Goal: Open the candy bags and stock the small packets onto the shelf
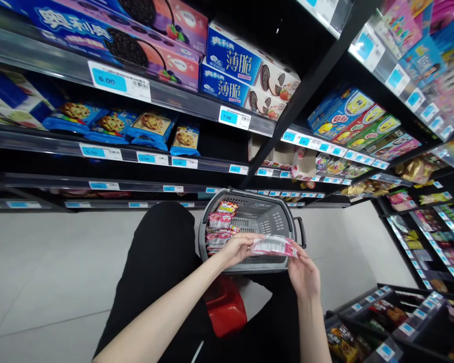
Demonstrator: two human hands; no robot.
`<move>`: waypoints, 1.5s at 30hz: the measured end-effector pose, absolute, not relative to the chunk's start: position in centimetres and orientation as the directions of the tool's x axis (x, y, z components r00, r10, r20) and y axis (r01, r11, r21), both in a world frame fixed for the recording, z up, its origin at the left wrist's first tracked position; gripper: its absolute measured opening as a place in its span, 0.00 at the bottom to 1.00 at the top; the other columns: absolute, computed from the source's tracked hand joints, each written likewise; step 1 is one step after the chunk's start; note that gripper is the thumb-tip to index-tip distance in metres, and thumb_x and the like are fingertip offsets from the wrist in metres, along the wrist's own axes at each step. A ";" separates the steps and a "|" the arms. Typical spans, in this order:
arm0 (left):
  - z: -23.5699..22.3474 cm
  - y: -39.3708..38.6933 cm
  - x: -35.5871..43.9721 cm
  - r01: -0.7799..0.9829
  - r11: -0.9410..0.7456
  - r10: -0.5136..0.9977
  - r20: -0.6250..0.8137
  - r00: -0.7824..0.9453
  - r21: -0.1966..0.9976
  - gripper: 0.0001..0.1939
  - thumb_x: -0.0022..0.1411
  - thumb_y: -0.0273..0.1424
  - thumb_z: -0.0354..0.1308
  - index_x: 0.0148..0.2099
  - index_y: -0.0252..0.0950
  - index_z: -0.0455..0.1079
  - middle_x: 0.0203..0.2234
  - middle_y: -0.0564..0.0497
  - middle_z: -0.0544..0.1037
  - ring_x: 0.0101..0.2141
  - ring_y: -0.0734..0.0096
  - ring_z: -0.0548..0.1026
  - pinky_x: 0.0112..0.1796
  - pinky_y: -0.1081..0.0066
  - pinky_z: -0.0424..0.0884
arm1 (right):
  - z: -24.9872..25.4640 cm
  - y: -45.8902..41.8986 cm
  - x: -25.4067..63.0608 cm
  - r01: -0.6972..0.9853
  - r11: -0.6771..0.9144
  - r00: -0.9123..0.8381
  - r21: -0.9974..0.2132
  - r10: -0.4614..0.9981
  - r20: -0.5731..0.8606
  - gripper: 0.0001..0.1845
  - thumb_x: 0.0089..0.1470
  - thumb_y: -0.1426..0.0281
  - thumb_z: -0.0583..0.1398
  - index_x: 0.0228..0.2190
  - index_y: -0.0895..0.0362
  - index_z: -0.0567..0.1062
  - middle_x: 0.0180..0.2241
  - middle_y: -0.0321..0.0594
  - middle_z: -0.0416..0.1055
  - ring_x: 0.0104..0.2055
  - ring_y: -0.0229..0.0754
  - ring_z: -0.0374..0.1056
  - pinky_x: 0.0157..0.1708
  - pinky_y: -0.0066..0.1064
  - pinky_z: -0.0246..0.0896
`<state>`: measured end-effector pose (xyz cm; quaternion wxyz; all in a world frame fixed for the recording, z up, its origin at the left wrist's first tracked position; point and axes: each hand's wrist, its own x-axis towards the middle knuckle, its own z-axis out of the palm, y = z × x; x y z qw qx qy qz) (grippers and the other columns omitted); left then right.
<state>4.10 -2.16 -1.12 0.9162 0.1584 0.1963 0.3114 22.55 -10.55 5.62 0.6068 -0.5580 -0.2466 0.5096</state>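
Note:
Both hands hold one small pink and clear snack packet over the near side of a grey plastic shopping basket. My left hand pinches its left end, and my right hand grips the right end with fingers closed around it. Inside the basket, along its left side, lie several red and pink packets in a stack. Much of the basket's inner floor shows to the right of them. The print on the held packet is too small to read.
Ahead rise black shelves with price tags, bearing blue Oreo boxes and blue cookie packs. More snack shelves stand at the right. Below the basket, between my black-clad legs, is a red plastic object. The floor is pale tile.

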 end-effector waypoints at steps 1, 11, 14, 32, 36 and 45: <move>-1.0 -2.2 4.0 -0.501 0.759 0.621 -0.232 0.748 0.417 0.18 0.43 0.20 0.56 0.40 0.27 0.72 0.29 0.44 0.77 0.30 0.68 0.74 0.35 0.68 0.70 | 5.8 -10.6 22.6 -0.343 -0.138 0.369 -0.929 0.890 -0.269 0.18 0.38 0.68 0.62 0.36 0.57 0.76 0.42 0.44 0.72 0.44 0.45 0.68 0.45 0.37 0.63; -1.1 -2.5 4.6 -0.155 0.540 0.705 -0.344 0.620 0.827 0.18 0.49 0.43 0.56 0.21 0.31 0.63 0.15 0.48 0.74 0.16 0.72 0.72 0.15 0.78 0.60 | 5.8 -10.3 23.9 0.280 -0.431 0.551 -0.858 0.804 -0.223 0.17 0.39 0.57 0.63 0.24 0.60 0.77 0.11 0.33 0.66 0.14 0.35 0.60 0.11 0.24 0.50; -1.2 -2.4 4.5 -0.041 0.415 0.768 -0.325 0.552 0.909 0.21 0.50 0.43 0.54 0.15 0.35 0.56 0.05 0.57 0.64 0.08 0.81 0.60 0.12 0.79 0.51 | 5.6 -10.1 24.7 0.414 -0.428 0.537 -0.803 0.828 -0.164 0.19 0.38 0.56 0.62 0.24 0.61 0.78 0.15 0.36 0.71 0.20 0.40 0.65 0.17 0.25 0.56; -1.3 -2.1 4.2 -0.405 0.603 0.762 -0.346 0.547 0.688 0.18 0.43 0.36 0.63 0.33 0.26 0.71 0.17 0.49 0.74 0.17 0.75 0.70 0.18 0.77 0.63 | 8.3 -10.5 24.6 0.302 -0.214 0.298 -0.929 0.947 -0.122 0.15 0.47 0.61 0.57 0.32 0.58 0.77 0.34 0.44 0.76 0.36 0.47 0.70 0.34 0.34 0.65; -1.0 -2.2 4.3 -0.389 0.576 0.773 -0.323 0.546 0.719 0.31 0.36 0.29 0.67 0.46 0.33 0.65 0.16 0.57 0.72 0.14 0.77 0.68 0.17 0.79 0.62 | 7.1 -10.5 23.5 0.206 -0.223 0.419 -0.953 0.900 -0.120 0.13 0.39 0.66 0.65 0.30 0.57 0.72 0.25 0.38 0.74 0.27 0.40 0.70 0.27 0.27 0.64; -0.9 -2.3 4.6 -0.401 0.612 0.759 -0.365 0.540 0.681 0.16 0.32 0.32 0.68 0.22 0.31 0.64 0.14 0.55 0.71 0.17 0.76 0.69 0.22 0.74 0.67 | 4.7 -9.8 23.0 0.068 -0.252 0.403 -0.965 0.892 -0.204 0.25 0.38 0.62 0.65 0.39 0.60 0.71 0.28 0.41 0.74 0.31 0.46 0.71 0.30 0.35 0.67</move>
